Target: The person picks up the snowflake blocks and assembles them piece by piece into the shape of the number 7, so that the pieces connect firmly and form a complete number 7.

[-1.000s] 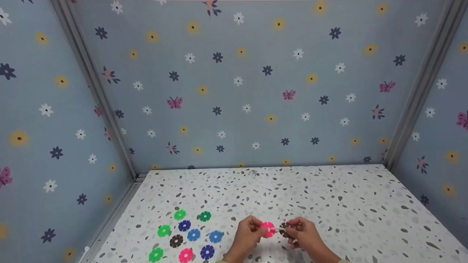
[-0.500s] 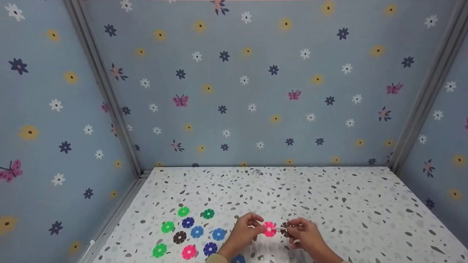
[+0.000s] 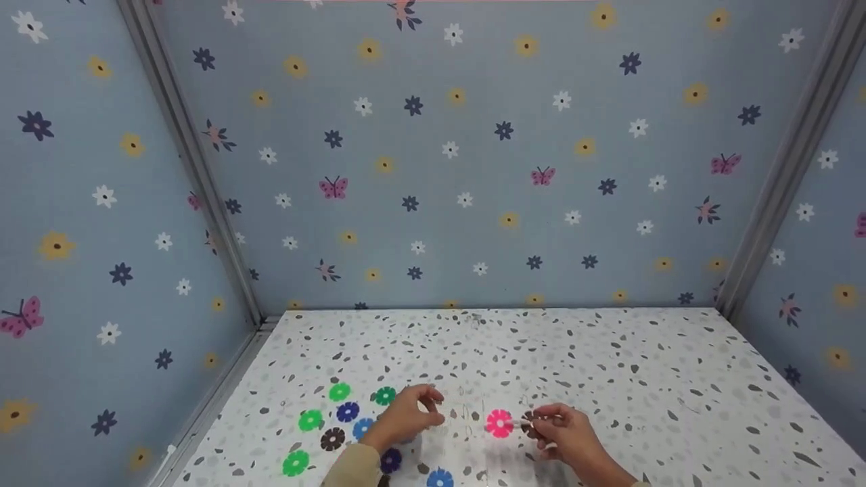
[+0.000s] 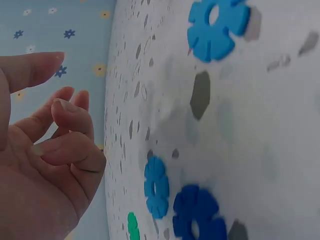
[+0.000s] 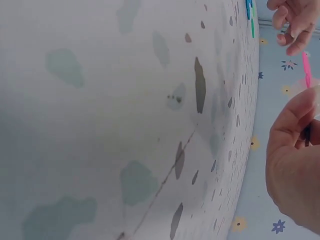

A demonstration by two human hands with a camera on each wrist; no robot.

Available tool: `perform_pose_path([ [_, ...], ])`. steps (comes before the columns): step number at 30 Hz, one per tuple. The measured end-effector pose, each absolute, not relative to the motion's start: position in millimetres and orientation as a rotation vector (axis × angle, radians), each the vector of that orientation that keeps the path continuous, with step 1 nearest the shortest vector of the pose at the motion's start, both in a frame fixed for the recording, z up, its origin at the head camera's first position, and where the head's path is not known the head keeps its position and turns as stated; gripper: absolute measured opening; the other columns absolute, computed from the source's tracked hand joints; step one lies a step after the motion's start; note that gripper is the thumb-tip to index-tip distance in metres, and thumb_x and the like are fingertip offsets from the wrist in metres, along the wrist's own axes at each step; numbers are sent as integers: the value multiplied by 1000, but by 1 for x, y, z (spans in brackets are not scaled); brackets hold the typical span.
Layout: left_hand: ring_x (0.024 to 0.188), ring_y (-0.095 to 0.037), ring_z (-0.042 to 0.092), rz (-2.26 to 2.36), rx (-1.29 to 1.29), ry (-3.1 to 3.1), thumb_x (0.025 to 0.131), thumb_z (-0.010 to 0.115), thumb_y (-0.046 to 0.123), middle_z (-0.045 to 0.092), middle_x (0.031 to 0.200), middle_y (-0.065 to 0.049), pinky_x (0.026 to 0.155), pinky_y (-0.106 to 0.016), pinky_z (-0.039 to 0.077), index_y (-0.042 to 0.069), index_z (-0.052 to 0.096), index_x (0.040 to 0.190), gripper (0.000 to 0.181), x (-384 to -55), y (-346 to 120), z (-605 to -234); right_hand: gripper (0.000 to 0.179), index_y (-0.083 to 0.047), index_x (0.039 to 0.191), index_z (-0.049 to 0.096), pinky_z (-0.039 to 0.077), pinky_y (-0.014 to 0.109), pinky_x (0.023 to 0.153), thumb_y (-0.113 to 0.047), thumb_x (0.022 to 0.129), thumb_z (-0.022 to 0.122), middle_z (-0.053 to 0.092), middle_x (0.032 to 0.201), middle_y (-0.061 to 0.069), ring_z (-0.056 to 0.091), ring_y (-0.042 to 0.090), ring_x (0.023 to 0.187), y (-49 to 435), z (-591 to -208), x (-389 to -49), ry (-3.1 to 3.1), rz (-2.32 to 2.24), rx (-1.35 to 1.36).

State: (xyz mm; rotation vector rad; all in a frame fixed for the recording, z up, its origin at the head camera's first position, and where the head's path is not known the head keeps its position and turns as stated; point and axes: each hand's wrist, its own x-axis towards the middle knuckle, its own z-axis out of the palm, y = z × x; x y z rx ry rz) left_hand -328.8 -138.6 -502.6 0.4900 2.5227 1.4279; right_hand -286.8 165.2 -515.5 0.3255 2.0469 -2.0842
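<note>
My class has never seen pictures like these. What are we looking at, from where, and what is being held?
No robot: a person works with two bare hands. One camera, worn on the head, looks forward and down; the others, one per wrist, watch each hand. The right hand grips a brown disc, with a white piece linking it to a pink disc. The left hand holds nothing, its fingers loosely curved. On the speckled table lie green discs, blue discs and another brown disc.
</note>
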Motion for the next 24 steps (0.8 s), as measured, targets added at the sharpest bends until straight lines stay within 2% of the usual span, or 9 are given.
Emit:
perform_pose_path([
  [6,87,-24,56,1134,431,2577,80,78,8,60,100,-12,79,-48,49,2,64,113,36,-335,-165,-498,26,3,117,54,53,31,59,-1,93,63,69,88,12,60,19,68,166,-515,-289,2060,-2058,355],
  [10,92,-27,57,982,406,2585,77,81,7,59,103,-12,84,-52,48,4,64,112,39,-336,-171,-496,26,3,117,54,53,31,59,0,93,63,69,88,12,59,18,67,167,-515,-289,2067,-2055,374],
  [18,90,-26,56,715,325,2725,69,89,13,58,99,-6,82,-51,49,8,66,97,37,-338,-176,-499,26,3,117,54,53,31,60,-3,93,63,69,88,11,59,17,68,170,-514,-288,2044,-2051,319],
  [24,83,-23,56,735,273,2712,72,87,12,57,92,-4,77,-48,50,7,64,90,30,-337,-176,-502,27,3,117,54,52,31,59,-4,93,65,69,87,11,59,17,67,170,-516,-286,2035,-2069,338],
])
